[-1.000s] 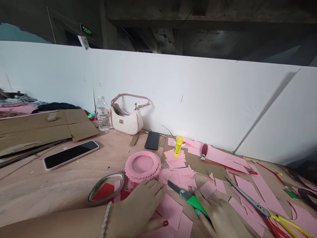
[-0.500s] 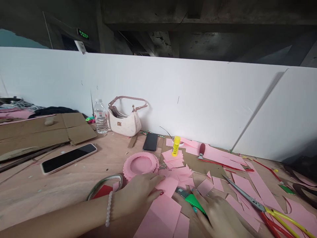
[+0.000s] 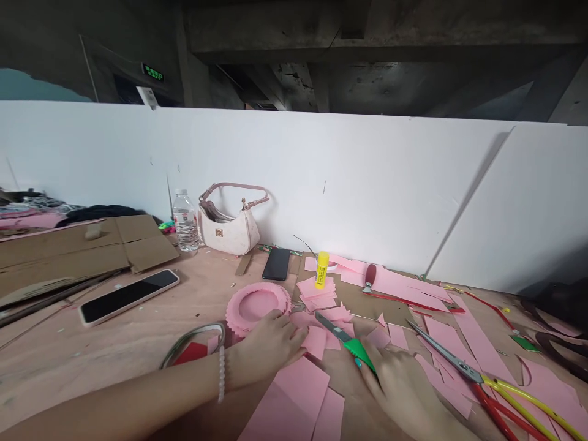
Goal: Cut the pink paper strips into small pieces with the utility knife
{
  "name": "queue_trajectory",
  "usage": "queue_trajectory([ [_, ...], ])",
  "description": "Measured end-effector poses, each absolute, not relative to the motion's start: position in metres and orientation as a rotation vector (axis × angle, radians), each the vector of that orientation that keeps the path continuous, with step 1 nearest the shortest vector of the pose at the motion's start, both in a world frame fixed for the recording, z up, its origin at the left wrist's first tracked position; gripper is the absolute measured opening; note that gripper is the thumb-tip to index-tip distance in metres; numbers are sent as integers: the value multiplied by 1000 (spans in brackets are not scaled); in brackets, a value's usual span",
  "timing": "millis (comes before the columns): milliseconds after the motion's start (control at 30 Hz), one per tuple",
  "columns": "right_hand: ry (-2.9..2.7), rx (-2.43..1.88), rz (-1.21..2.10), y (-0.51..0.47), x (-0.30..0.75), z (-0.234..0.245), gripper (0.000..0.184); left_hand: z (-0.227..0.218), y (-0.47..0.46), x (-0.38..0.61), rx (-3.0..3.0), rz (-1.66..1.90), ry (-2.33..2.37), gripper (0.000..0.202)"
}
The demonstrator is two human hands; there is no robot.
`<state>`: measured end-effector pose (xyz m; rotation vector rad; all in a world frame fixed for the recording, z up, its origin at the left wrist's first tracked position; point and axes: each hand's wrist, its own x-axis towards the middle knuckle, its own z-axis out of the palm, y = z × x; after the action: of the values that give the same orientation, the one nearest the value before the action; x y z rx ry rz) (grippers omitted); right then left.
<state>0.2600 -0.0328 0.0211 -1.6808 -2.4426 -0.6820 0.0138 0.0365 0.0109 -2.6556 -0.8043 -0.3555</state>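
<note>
My left hand (image 3: 271,343) lies on the table with its fingers closed on a small pink paper square (image 3: 316,342), just in front of a round pink stack of scalloped paper rings (image 3: 258,305). My right hand (image 3: 404,389) grips the green handle of a utility knife (image 3: 345,340) whose blade points up and left toward the pink squares. Larger pink sheets (image 3: 294,401) lie under and between my two hands. More loose pink squares (image 3: 321,294) are scattered behind the knife.
A yellow glue stick (image 3: 322,269) stands among pink papers. Scissors (image 3: 482,383) with red and yellow handles lie at right. A roll of tape (image 3: 195,343), two phones (image 3: 128,295) (image 3: 276,263), a water bottle (image 3: 185,220), a pale handbag (image 3: 229,223) and flat cardboard (image 3: 82,248) are at left; a white partition (image 3: 349,190) stands behind.
My left hand picked a small pink square off the sheets and moved up toward the ring stack. My right hand shifted slightly with the knife, and the view tilted downward.
</note>
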Motion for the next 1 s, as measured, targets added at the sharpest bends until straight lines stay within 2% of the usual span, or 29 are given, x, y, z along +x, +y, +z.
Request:
queue_trajectory([
  [167,-2345,-1765,-599,-26,268,21,25,12,47,26,-2621,-393,-815,17],
  [267,-2318,-1734,-559,-24,271,18,26,20,42,25,-2798,-456,-826,16],
  [400,-2347,-1696,-516,-26,271,13,27,30,27,12,-3214,-462,-682,45],
  [467,-2355,-1698,-500,-27,271,13,27,31,23,6,-3313,-479,-699,49],
  [533,-2344,-1693,-478,-27,270,13,28,31,24,3,-3408,-470,-798,37],
  [633,-2292,-1662,-396,-27,270,16,28,29,30,3,-3486,-404,-970,7],
  [667,-2268,-1658,-348,-27,270,17,27,29,32,3,-3484,-394,-980,3],
  [833,-2210,-1571,-166,-29,273,23,29,38,38,1,-3217,-712,-1023,19],
  [1000,-2573,-1334,-130,-34,273,27,37,39,44,-3,-3095,-867,-1076,23],
])
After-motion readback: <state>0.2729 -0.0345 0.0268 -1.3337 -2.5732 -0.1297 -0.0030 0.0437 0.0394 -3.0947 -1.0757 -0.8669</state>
